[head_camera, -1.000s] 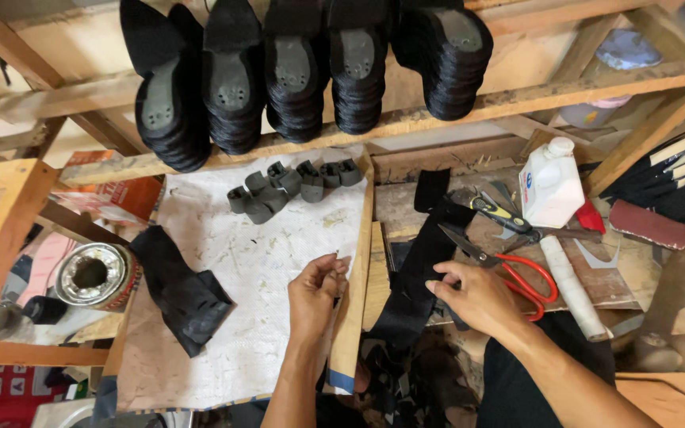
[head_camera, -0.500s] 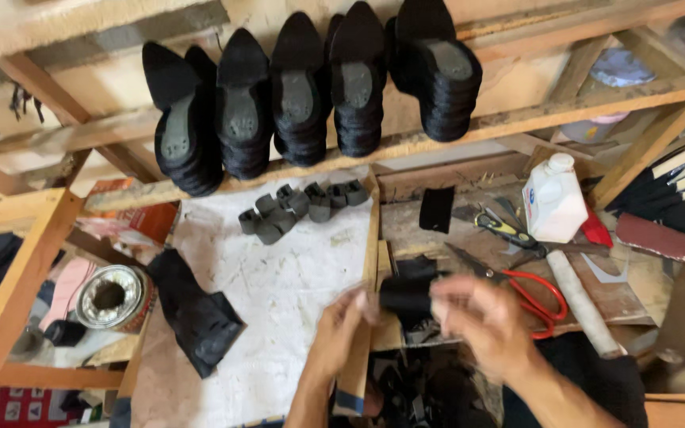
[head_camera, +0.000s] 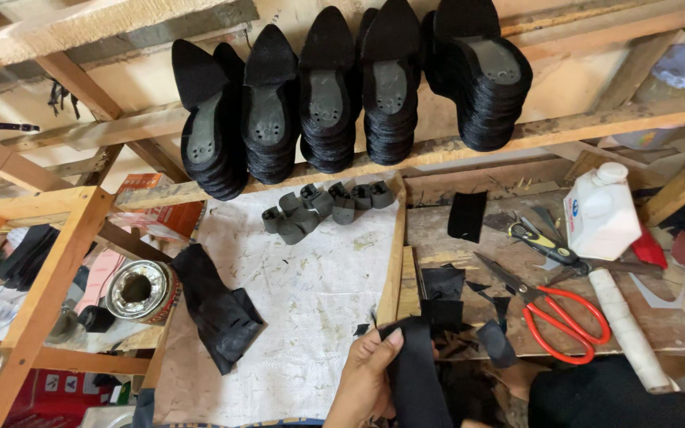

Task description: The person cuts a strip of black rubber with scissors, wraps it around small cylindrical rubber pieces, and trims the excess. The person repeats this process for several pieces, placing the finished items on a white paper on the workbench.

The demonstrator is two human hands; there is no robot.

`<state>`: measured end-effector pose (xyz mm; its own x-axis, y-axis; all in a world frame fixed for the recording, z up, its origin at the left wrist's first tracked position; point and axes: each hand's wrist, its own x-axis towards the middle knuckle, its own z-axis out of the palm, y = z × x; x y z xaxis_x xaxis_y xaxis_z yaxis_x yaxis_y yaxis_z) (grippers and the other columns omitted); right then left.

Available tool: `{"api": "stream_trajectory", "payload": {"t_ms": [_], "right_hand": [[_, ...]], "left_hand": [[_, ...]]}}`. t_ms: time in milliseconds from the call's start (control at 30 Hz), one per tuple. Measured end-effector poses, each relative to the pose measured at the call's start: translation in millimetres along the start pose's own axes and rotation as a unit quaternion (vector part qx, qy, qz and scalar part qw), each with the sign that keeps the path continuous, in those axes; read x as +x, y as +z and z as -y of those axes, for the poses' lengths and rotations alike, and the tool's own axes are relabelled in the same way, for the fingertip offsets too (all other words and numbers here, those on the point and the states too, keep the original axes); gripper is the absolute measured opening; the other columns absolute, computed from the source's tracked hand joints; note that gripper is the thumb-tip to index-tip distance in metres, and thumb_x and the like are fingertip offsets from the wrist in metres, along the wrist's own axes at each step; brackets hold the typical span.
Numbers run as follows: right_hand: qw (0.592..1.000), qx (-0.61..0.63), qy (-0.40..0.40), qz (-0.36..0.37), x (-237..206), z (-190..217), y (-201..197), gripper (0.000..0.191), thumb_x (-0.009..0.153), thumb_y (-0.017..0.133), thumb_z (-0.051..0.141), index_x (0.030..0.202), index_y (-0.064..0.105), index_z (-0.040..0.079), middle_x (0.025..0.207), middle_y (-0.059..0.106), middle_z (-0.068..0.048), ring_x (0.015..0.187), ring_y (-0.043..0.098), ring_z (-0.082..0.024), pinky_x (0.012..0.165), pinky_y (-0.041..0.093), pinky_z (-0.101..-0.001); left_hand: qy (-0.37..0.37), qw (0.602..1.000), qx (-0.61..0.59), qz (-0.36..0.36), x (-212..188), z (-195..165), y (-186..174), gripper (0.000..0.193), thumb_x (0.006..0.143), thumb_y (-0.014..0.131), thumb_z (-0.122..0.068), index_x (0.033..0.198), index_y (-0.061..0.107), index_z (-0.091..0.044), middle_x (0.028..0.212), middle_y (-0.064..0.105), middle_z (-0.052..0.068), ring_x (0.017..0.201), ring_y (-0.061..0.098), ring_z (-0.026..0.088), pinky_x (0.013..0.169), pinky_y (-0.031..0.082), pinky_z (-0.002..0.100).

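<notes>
Black fabric strip (head_camera: 415, 372) now pinched in left hand (head_camera: 366, 380), below wooden divider (head_camera: 392, 261) | right hand dropped from view, grip unknown | red scissors (head_camera: 560, 317) right of divider | soles (head_camera: 334, 87) shelved above

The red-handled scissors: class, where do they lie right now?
In the head view, the red-handled scissors lie open on the wooden bench, right of centre, between the black fabric scraps and the white rolled cylinder.
</notes>
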<state>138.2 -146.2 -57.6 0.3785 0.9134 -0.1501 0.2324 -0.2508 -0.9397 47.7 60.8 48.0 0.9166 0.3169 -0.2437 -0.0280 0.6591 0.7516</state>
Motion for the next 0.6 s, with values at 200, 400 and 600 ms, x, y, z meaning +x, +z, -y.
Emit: {"api": "stream_trajectory", "payload": {"t_ms": [200, 400, 600], "right_hand": [[0.985, 0.05, 0.058, -0.154, -5, 1, 13, 0.043, 0.077, 0.086, 0.018, 0.116, 0.073, 0.007, 0.089, 0.074, -0.007, 0.073, 0.072, -0.011, 0.061, 0.055, -0.0261], [0.946, 0.05, 0.015, -0.319, -18, 11, -2, 0.058, 0.071, 0.088, 0.02, 0.124, 0.069, 0.007, 0.091, 0.075, -0.008, 0.075, 0.073, -0.012, 0.062, 0.057, -0.0258], [0.963, 0.038, 0.051, -0.262, -20, 14, -2, 0.052, 0.07, 0.09, 0.02, 0.119, 0.077, 0.008, 0.075, 0.077, -0.007, 0.061, 0.068, -0.008, 0.057, 0.055, -0.0233]], "left_hand": [[-0.017, 0.998, -0.046, -0.033, -2, 19, -9, 0.021, 0.097, 0.061, -0.01, 0.109, 0.072, 0.002, 0.089, 0.077, 0.012, 0.076, 0.072, 0.019, 0.074, 0.058, 0.034], [-0.024, 1.0, 0.015, -0.007, -15, 42, 0, 0.032, 0.1, 0.058, -0.022, 0.106, 0.074, 0.005, 0.093, 0.077, 0.012, 0.083, 0.071, 0.018, 0.082, 0.055, 0.032], [-0.016, 0.992, 0.105, -0.068, -27, 54, 10, 0.048, 0.098, 0.049, -0.035, 0.104, 0.079, 0.003, 0.099, 0.08, 0.013, 0.092, 0.075, 0.019, 0.089, 0.057, 0.031]]}}
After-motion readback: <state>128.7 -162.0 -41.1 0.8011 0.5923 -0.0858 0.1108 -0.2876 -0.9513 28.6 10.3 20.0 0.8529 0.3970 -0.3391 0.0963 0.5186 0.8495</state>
